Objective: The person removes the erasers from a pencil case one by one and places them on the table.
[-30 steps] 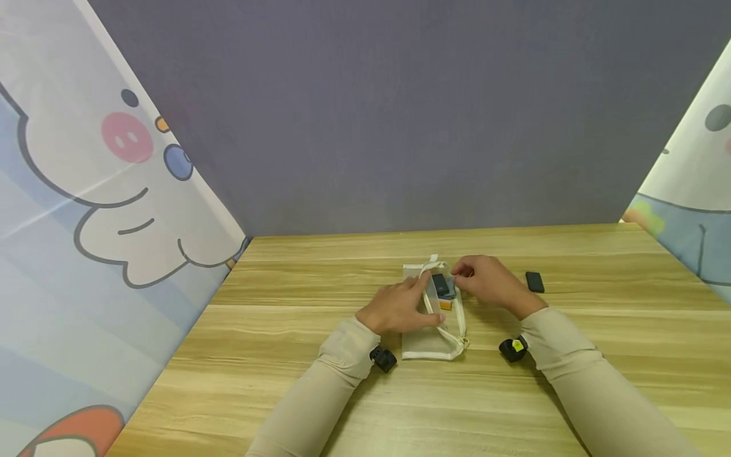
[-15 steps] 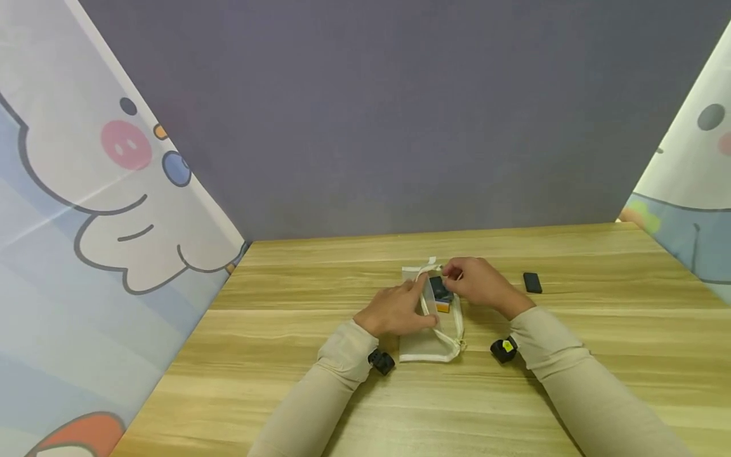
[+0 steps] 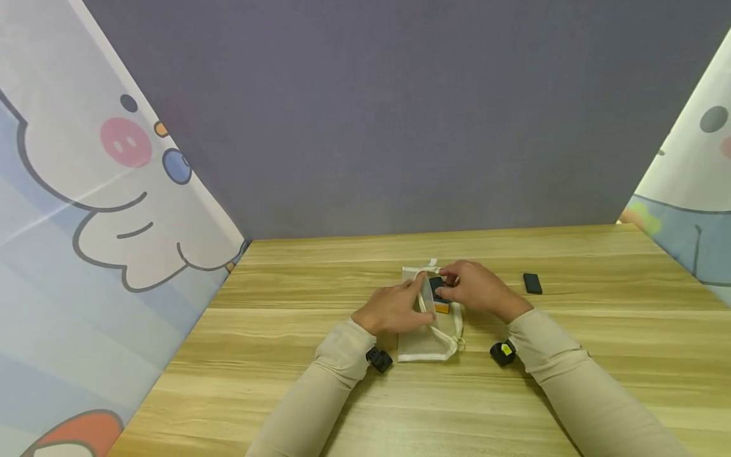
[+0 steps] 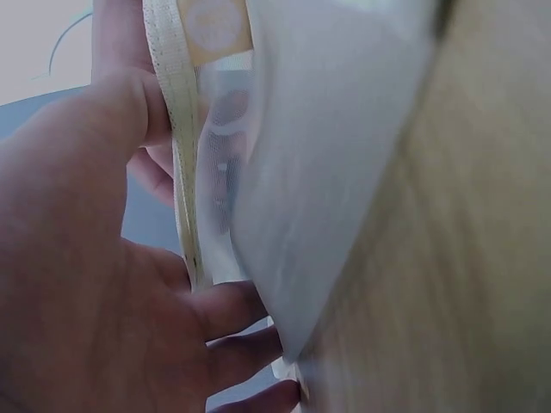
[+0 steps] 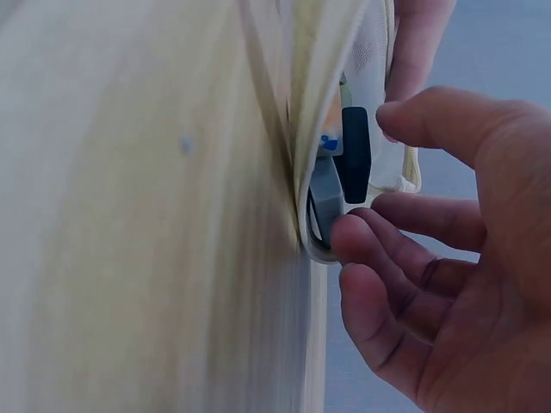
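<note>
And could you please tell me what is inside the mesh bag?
Visible inside the mesh bag are a dark block, a grey piece and an orange-marked item. The right hand and the mesh bag itself cover parts; anything deeper cannot be made out.

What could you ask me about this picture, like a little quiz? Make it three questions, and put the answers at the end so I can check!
1. Fill in the blank: the orange box is inside a see-through ____.

2. Which of these lies by itself on the table?
A) a spoon
B) a small black block
C) a green apple

3. Which is nearer that thing: the left grip or the right grip?

Key:
1. bag
2. B
3. the right grip
</note>
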Motion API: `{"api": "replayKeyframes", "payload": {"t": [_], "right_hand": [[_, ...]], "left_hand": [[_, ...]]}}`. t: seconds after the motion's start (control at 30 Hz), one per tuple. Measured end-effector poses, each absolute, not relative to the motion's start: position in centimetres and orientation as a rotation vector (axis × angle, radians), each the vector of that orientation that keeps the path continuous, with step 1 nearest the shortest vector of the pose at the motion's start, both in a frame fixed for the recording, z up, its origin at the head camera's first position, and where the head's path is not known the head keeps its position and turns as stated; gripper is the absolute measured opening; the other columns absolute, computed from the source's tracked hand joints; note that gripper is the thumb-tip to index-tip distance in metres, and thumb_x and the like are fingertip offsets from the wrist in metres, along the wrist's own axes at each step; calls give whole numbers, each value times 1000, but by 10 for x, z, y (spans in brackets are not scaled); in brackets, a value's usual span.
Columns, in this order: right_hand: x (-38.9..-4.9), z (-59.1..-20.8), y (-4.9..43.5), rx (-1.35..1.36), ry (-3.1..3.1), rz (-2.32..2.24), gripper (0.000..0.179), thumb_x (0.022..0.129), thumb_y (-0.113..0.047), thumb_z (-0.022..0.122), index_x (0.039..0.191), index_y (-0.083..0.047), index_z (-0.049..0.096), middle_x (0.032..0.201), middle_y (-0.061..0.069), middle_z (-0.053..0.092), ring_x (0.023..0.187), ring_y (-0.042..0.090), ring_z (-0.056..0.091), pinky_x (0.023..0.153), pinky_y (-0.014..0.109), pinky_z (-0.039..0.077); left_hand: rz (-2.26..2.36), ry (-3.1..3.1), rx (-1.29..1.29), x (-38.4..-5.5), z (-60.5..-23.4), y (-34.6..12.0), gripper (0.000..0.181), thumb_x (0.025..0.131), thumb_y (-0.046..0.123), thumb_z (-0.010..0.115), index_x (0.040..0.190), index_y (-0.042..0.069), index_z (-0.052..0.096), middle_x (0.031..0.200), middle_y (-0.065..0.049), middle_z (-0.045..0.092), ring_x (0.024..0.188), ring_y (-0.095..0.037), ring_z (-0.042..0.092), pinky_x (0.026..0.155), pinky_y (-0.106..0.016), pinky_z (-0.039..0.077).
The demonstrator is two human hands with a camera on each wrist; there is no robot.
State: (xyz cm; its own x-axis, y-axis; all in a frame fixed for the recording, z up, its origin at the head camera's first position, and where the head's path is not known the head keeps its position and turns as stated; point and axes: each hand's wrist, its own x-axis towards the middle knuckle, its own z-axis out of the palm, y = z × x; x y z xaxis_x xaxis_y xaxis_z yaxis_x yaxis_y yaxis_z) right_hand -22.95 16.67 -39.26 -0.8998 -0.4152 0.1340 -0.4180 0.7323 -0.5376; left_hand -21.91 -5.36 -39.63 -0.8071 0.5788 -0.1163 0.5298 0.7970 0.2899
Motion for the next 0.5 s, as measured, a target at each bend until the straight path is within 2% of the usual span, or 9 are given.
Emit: {"api": "replayKeyframes", "payload": {"t": [0.27, 0.5], "right_hand": [[-229, -395, 167, 756, -2924, 870, 58, 92, -34, 73, 130, 8, 62, 102, 9, 66, 87, 20, 62, 78, 45, 53], [-226, -393, 168, 744, -2960, 857, 61, 92, -34, 73, 132, 10, 59, 105, 10, 62, 90, 22, 61, 79, 45, 52]], "left_hand": [[395, 2765, 858, -223, -396, -59, 88, 92, 56, 48, 163, 26, 5, 160, -2, 33, 138, -24, 45, 106, -46, 41], [424, 2748, 878, -223, -395, -61, 87, 94, 55, 48, 163, 25, 4, 160, -1, 33, 135, -22, 48, 102, -44, 44]]}}
